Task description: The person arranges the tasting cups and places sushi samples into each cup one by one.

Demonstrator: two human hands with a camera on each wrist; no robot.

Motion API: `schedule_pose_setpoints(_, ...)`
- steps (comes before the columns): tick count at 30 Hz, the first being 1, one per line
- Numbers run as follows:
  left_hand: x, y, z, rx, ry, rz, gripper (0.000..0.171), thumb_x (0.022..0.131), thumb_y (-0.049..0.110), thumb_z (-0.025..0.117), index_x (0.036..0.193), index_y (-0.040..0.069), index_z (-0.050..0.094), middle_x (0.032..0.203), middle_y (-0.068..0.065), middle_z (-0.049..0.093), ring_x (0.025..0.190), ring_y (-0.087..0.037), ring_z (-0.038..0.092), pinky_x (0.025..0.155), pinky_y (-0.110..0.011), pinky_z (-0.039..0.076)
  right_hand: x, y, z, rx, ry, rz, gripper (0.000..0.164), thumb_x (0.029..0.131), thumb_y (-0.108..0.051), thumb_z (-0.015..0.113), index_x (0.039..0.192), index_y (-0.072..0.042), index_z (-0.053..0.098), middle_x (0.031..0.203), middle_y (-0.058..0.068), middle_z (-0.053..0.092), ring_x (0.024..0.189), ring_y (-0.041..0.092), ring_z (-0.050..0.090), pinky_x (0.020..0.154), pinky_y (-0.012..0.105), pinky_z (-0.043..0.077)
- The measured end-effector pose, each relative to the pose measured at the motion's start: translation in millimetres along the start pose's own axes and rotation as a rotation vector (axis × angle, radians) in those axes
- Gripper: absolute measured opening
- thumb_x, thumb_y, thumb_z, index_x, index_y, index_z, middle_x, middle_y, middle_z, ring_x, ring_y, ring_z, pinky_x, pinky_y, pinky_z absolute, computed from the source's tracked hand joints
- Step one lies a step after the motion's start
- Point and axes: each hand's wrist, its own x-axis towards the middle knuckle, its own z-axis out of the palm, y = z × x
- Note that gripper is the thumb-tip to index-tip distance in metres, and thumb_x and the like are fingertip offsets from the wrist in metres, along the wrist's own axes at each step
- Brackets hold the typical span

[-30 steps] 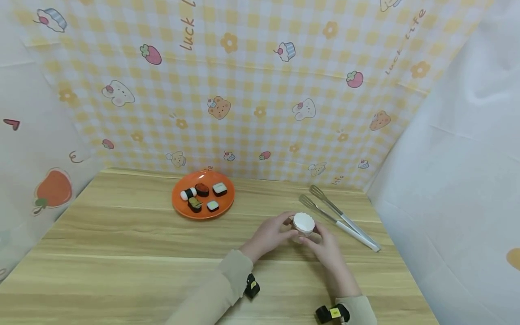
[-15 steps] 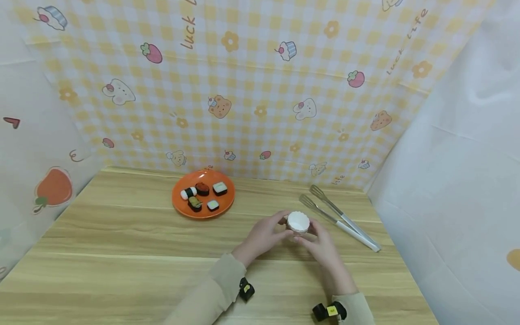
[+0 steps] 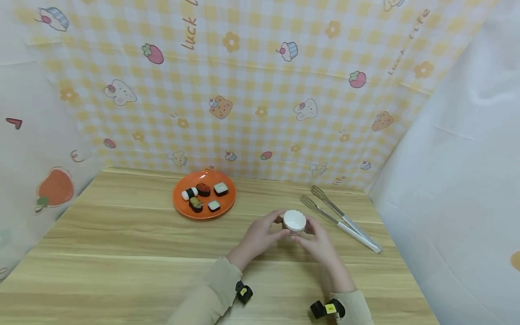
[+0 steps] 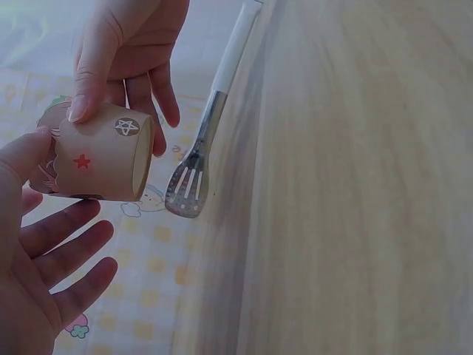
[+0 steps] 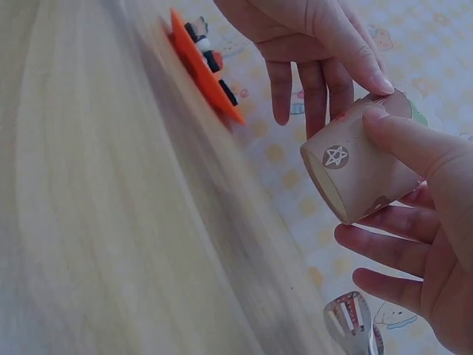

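Head view: cup (image 3: 294, 221) between left hand (image 3: 259, 235) and right hand (image 3: 320, 245), both pinching it; neither nearer; mouth up, axis probably near upright.

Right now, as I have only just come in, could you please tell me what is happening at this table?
A person holds a small brown cup between the left hand and the right hand, clear of the wooden table, with its white scalloped rim upward. Beyond the hands, toward the left, an orange plate carries five sushi pieces. To the right lie metal tongs, which neither hand is touching.
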Motion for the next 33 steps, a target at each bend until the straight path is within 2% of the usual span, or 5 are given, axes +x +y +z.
schedule_pose_setpoints(5, -0.8, -1.1, -3.8, -0.005, 0.013, 0.011, 0.059, 0.09, 0.045, 0.063, 0.142, 0.021, 0.045, 0.114, 0.001, 0.064, 0.11, -0.018, 0.057, 0.09, -0.045, 0.049, 4.7, -3.9, 0.4, -0.009, -0.013, -0.027, 0.066, 0.078, -0.032, 0.08, 0.133, -0.012, 0.051, 0.123, 0.006, 0.061, 0.11, 0.025, 0.058, 0.093, 0.05, 0.047)
schedule_pose_setpoints(15, -1.4, -1.3, -11.1, -0.02, 0.05, 0.003, 0.059, 0.089, 0.045, 0.064, 0.141, 0.026, 0.045, 0.116, 0.003, 0.063, 0.11, -0.016, 0.057, 0.092, -0.043, 0.048, 11.7, -15.2, 2.1, -0.001, -0.012, -0.027, 0.066, 0.077, -0.031, 0.082, 0.133, -0.011, 0.052, 0.121, 0.004, 0.062, 0.108, 0.022, 0.058, 0.093, 0.046, 0.048)
schedule_pose_setpoints(21, -0.1, -2.3, -15.0, -0.002, 0.052, 0.011, 0.059, 0.089, 0.043, 0.065, 0.142, 0.024, 0.045, 0.114, 0.002, 0.064, 0.109, -0.015, 0.057, 0.092, -0.042, 0.048, 14.1, -17.3, 4.3, -0.009, -0.009, -0.042, 0.062, 0.078, -0.031, 0.081, 0.131, -0.012, 0.054, 0.117, -0.001, 0.063, 0.105, 0.017, 0.059, 0.092, 0.044, 0.048)
schedule_pose_setpoints(26, 0.8, -1.2, -18.1, 0.018, 0.066, 0.035, 0.06, 0.089, 0.041, 0.066, 0.141, 0.021, 0.046, 0.113, 0.0, 0.065, 0.107, -0.015, 0.058, 0.091, -0.042, 0.049, 16.0, -20.4, 4.9, -0.006, -0.007, -0.046, 0.059, 0.078, -0.028, 0.081, 0.129, -0.014, 0.054, 0.116, -0.002, 0.063, 0.105, 0.017, 0.059, 0.093, 0.045, 0.047)
schedule_pose_setpoints(33, 3.1, 1.5, -22.1, 0.042, 0.107, 0.092, 0.053, 0.09, 0.035, 0.067, 0.138, 0.02, 0.05, 0.113, -0.002, 0.065, 0.105, -0.016, 0.06, 0.088, -0.04, 0.051, 20.1, -24.2, 6.5, 0.037, -0.007, -0.027, 0.062, 0.078, -0.023, 0.082, 0.131, -0.01, 0.052, 0.12, 0.005, 0.061, 0.109, 0.023, 0.057, 0.095, 0.05, 0.044)
